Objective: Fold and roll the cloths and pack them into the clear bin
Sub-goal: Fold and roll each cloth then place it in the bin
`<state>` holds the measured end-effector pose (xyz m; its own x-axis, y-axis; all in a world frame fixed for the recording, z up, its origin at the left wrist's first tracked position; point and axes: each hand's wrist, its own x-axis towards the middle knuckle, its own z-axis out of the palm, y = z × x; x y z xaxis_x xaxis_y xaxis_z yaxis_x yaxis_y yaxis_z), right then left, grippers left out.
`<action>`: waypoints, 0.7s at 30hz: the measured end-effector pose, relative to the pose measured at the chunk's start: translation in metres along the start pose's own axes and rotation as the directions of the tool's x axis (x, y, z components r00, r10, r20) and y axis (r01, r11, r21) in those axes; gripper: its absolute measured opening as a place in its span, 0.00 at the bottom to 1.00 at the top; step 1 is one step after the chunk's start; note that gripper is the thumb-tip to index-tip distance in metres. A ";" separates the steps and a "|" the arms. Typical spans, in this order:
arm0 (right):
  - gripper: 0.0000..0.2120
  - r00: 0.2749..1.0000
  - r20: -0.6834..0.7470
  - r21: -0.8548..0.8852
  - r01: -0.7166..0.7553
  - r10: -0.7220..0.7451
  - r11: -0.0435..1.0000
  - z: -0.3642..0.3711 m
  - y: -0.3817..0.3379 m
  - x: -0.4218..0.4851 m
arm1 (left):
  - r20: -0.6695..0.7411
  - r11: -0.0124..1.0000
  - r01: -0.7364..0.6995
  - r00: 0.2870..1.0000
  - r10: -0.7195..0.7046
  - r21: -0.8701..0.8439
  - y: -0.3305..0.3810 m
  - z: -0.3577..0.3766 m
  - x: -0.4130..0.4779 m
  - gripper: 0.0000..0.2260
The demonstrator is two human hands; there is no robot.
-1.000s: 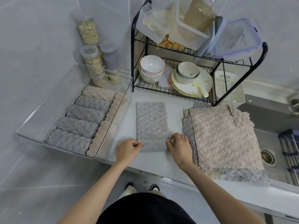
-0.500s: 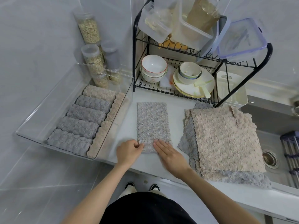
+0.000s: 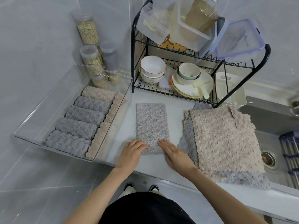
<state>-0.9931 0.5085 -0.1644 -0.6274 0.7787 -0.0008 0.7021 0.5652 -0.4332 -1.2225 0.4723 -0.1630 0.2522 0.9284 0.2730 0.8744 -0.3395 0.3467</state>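
A grey cloth (image 3: 151,123), folded into a long strip, lies on the white counter in front of me, its near end turned up into the start of a roll. My left hand (image 3: 131,152) rests on the near left end with fingers slightly bent. My right hand (image 3: 174,151) lies flat with straight fingers on the near right end. The clear bin (image 3: 40,110) stands to the left and holds several rolled cloths (image 3: 77,125), grey and beige. A stack of unfolded cloths (image 3: 221,139), beige on top with grey beneath, lies to the right.
A black dish rack (image 3: 218,97) with bowls (image 3: 152,68), plates and plastic containers stands behind the cloth. Jars of grain (image 3: 90,59) stand behind the bin. A steel sink (image 3: 273,135) lies at the far right. The counter's front edge runs just below my hands.
Both hands went from pinching the cloth's near corners to lying on its rolled near end. The right hand flattened first, then the left.
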 end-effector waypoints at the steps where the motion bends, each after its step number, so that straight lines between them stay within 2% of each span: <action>1: 0.27 1.000 -0.002 0.010 -0.017 0.017 1.000 -0.001 -0.001 0.001 | 0.023 1.000 0.013 1.000 -0.013 -0.016 0.000 -0.001 -0.002 0.16; 6: 0.26 0.997 -0.010 0.019 -0.075 0.075 0.997 -0.005 -0.005 0.001 | 0.146 0.994 0.097 0.985 -0.087 -0.057 0.004 -0.008 -0.008 0.16; 10: 0.22 0.991 0.023 0.115 -0.131 0.129 0.985 -0.012 -0.009 0.002 | 0.129 0.986 0.141 0.983 -0.129 -0.089 0.007 -0.006 -0.009 0.19; 12: 0.20 0.985 0.032 0.187 -0.174 0.171 0.967 -0.018 -0.011 0.004 | 0.109 0.982 0.160 0.983 -0.149 -0.104 0.006 -0.006 -0.010 0.17; 15: 0.16 0.962 0.009 0.307 -0.261 0.271 0.915 -0.023 -0.014 0.008 | 0.081 0.960 0.225 0.973 -0.214 -0.167 0.002 -0.008 -0.009 0.12; 18: 0.13 0.920 -0.009 0.392 -0.358 0.392 0.847 -0.024 -0.015 0.012 | 0.087 0.960 0.244 0.968 -0.234 -0.140 0.000 -0.013 -0.002 0.16; 21: 0.10 0.881 0.000 0.436 -0.426 0.473 0.793 -0.026 -0.016 0.014 | 0.087 0.951 0.287 0.956 -0.279 -0.115 -0.003 -0.015 0.005 0.17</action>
<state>-1.0049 0.5172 -0.1341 -0.2207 0.9534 -0.2057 0.6767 -0.0023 -0.7363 -1.2302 0.4755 -0.1493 0.0339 0.9957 0.0861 0.8564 -0.0733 0.5110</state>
